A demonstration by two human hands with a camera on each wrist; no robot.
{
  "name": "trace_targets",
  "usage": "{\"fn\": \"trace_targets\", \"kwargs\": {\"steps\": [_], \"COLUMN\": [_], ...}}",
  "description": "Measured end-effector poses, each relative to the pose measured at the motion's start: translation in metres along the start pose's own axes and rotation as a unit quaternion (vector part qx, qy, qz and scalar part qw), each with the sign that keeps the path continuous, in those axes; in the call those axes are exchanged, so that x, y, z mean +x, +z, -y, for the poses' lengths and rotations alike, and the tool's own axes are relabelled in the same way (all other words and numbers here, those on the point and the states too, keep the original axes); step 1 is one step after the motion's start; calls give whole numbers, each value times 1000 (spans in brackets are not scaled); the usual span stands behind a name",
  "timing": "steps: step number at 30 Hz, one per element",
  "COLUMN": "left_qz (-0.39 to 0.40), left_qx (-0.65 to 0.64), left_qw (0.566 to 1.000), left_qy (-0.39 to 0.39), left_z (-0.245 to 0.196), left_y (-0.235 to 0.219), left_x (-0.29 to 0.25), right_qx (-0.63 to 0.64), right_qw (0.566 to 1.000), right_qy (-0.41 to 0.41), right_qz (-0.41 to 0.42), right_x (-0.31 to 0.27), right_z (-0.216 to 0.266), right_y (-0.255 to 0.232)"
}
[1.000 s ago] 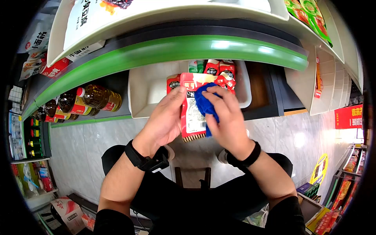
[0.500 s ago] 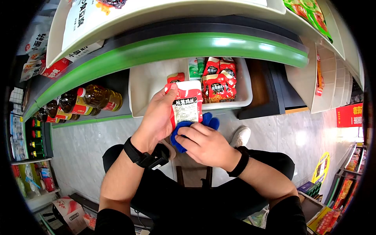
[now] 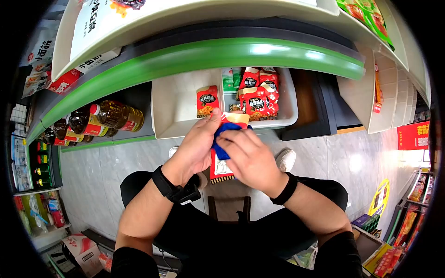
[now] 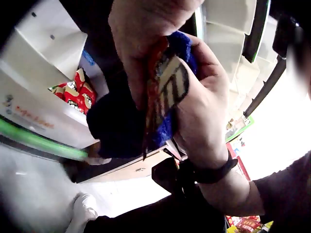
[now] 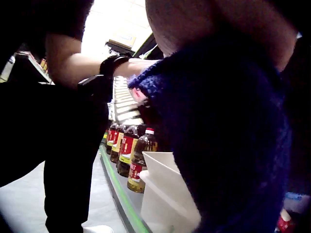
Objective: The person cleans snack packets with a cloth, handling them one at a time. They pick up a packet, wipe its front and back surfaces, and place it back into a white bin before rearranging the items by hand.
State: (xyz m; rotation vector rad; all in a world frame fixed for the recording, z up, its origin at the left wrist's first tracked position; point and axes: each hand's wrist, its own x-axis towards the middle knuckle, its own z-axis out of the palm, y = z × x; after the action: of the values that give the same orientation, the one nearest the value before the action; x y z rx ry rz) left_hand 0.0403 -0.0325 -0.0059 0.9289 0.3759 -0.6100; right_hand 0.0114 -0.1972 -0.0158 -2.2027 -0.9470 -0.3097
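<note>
Our left hand (image 3: 193,147) grips the red packet (image 3: 219,171) by its side near the white bin (image 3: 171,109); our right hand (image 3: 256,162) holds the blue cloth (image 3: 221,150) against it. We should wipe lightly and flat, bracing the packet against creasing.

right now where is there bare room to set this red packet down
The left bin looks bare left of the lone red packet. So does the floor between the lower green edge and the left knee. The right bin is crowded with red packets, and bottles stand close together beyond the left bin.
</note>
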Motion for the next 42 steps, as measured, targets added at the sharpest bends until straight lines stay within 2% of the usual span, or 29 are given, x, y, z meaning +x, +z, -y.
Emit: {"fn": "trace_targets", "kwargs": {"steps": [1,4,7,12,13,15,16,19,20,22,24,27,28,31,33,35,39,42], "left_qz": [-19,5,-6,25,44,98,141,183,186,183,164,150,144,128,134,123,109,120], "left_qx": [13,2,3,-7,-31,-7,-39,50,78,124,163,320,287,267,208,151,143,151], "left_qw": [1000,1000,1000,999,997,994,989,982,979,975,973,935,945,953,968,980,982,980], "left_qy": [-7,0,9,-23,-58,-36,-37,-9,-23,3,17,31,61,68,46,33,55,52], "left_z": [-1,-8,-12,-3,-2,3,1,1,1,9,10,12,9,17,14,7,-4,-3], "left_y": [0,-6,-3,2,5,4,4,8,4,-1,2,0,10,2,1,-1,8,8], "left_x": [1,1,-2,-4,-6,-4,-6,-13,-12,-7,-8,-9,-15,-7,-5,-9,-16,-14], "right_qx": [9,31,25,-63,-47,-48,-37,1,17,49,38,29,30,15,-20,-39,14,4], "right_qw": [1000,998,995,998,998,994,992,986,983,975,987,994,995,995,996,992,977,983], "right_qy": [-17,-49,-46,-11,22,59,75,118,130,163,110,37,35,46,48,74,165,126], "right_qz": [13,38,81,-25,-42,-82,-90,-120,-131,-141,-115,-95,-88,-83,-72,-93,-135,-136], "right_x": [-2,-6,-5,11,15,17,16,18,19,20,17,15,16,17,16,13,7,11], "right_z": [1,9,8,-10,-12,-19,-20,-23,-25,-26,-20,-2,1,-5,-18,-33,-38,-27], "right_y": [2,5,-2,-19,-24,-24,-23,-21,-22,-23,-23,-22,-23,-23,-26,-26,-24,-21]}}
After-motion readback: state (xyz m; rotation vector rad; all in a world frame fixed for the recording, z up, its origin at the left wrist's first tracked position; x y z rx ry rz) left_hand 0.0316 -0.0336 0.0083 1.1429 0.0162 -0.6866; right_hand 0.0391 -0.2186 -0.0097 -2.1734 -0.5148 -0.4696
